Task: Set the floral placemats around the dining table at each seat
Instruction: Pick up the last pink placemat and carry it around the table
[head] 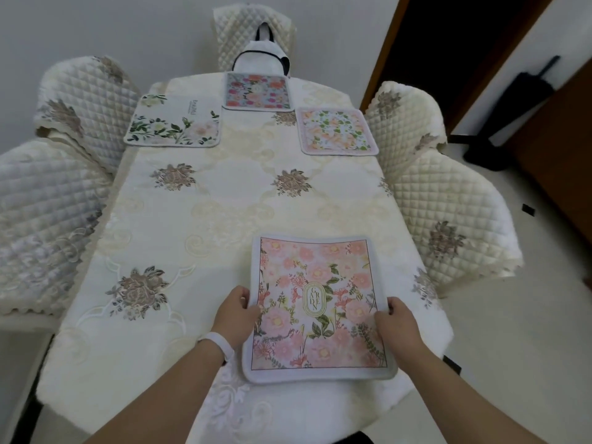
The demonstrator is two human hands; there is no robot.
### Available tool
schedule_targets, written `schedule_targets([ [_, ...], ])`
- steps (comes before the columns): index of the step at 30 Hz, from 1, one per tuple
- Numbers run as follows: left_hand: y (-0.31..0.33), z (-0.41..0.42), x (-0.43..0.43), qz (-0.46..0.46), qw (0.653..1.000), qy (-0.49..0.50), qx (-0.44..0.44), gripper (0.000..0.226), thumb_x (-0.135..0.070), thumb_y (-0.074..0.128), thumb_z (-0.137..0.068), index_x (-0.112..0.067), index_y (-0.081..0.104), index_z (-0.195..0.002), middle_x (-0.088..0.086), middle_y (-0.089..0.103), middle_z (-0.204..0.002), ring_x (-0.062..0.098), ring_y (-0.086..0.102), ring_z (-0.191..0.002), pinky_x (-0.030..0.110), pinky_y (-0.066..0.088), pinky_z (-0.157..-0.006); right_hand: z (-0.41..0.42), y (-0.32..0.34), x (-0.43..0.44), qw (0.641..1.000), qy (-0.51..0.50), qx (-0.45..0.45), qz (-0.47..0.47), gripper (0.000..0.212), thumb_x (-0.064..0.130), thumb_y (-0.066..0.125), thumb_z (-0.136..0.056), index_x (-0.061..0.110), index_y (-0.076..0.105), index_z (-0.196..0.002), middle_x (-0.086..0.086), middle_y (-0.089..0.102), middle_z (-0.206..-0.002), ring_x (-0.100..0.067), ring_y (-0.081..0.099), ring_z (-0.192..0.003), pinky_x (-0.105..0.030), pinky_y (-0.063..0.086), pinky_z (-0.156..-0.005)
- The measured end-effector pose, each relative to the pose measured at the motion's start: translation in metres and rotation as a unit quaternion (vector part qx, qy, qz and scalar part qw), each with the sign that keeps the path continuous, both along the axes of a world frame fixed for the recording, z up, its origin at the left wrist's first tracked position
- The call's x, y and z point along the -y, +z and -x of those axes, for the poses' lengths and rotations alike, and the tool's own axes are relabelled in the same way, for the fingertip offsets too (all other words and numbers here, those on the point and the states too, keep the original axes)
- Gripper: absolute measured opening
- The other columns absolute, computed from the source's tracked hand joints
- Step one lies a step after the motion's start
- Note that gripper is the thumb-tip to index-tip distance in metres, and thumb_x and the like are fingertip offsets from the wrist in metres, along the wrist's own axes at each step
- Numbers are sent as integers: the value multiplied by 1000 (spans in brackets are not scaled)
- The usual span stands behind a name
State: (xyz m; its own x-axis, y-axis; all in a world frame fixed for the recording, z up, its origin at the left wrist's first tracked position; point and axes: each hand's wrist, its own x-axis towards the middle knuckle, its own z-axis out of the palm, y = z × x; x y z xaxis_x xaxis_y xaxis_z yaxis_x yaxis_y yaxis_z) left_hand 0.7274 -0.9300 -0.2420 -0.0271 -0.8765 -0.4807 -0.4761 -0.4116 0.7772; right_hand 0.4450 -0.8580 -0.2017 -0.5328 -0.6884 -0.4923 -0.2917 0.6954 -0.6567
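Note:
A pink floral placemat [317, 302] marked "GARDEN" lies over the near end of the dining table [224, 200], held at both side edges. My left hand [235, 312] grips its left edge and my right hand [395, 322] grips its right edge. Three other placemats lie flat at the far end: a white one with green leaves [174, 125] on the left, a blue-pink one [258, 91] at the head, and a peach and green one [336, 131] on the right.
Quilted cream-covered chairs stand around the table: two on the left [83, 100] [41, 219], two on the right [403, 123] [448, 219], one at the far end [253, 30] with a white bag [262, 56] on it. A dark doorway [448, 43] opens at the right.

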Motion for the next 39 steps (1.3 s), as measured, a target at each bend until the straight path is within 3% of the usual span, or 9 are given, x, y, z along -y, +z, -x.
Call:
schedule_targets([
  [6,20,30,-5,13,998,12,-57,14,-6,59,-88,-16,51,-83,2,58,-72,17,48,-59,28,37,-55,25,14,-18,998,-32,-19,41,13,6,48,-89,13,58,-95,-18,64,-86,-26,53,-65,-32,44,-55],
  [11,38,62,-17,22,995,36,-86,8,-4,57,-89,-12,56,-90,10,69,-84,25,59,-70,32,46,-62,54,28,-37,995,-50,10,84,17,5,48,-89,15,60,-95,-10,60,-78,-22,50,-61,-30,41,-51],
  [17,59,137,-41,41,993,47,-97,18,0,56,-88,-16,58,-96,7,71,-95,25,68,-85,42,55,-74,129,46,-68,988,-74,50,127,22,4,49,-90,19,62,-100,-7,67,-92,-21,61,-71,-33,50,-58],
  [20,65,193,-55,44,995,26,-88,18,-3,58,-88,-17,59,-98,7,73,-93,29,69,-84,51,57,-78,181,56,-91,982,-92,77,143,23,3,48,-90,17,63,-99,-8,67,-89,-21,60,-67,-23,48,-44],
  [23,72,258,-67,55,995,11,-81,17,-6,58,-87,-18,60,-99,10,73,-89,35,68,-82,55,57,-75,242,63,-116,977,-112,94,158,22,2,46,-90,15,62,-99,-11,66,-90,-21,57,-65,-20,48,-40],
  [29,90,393,-90,78,990,-2,-122,18,0,53,-88,-10,58,-102,11,73,-82,31,67,-71,45,57,-67,362,71,-160,962,-169,90,193,22,-4,44,-89,7,60,-100,-11,58,-78,-20,48,-54,-16,39,-35],
  [35,102,494,-101,73,987,-46,-135,15,-1,53,-87,-13,59,-93,9,73,-83,25,69,-69,33,52,-58,444,71,-197,955,-220,56,189,21,3,49,-88,18,61,-94,-11,67,-84,-23,56,-61,-35,50,-54],
  [39,100,549,-95,70,985,-82,-133,14,-1,55,-86,-11,61,-95,9,74,-84,24,70,-70,34,54,-61,485,72,-210,946,-258,47,189,20,2,48,-89,15,61,-96,-8,62,-76,-22,52,-57,-34,46,-52],
])
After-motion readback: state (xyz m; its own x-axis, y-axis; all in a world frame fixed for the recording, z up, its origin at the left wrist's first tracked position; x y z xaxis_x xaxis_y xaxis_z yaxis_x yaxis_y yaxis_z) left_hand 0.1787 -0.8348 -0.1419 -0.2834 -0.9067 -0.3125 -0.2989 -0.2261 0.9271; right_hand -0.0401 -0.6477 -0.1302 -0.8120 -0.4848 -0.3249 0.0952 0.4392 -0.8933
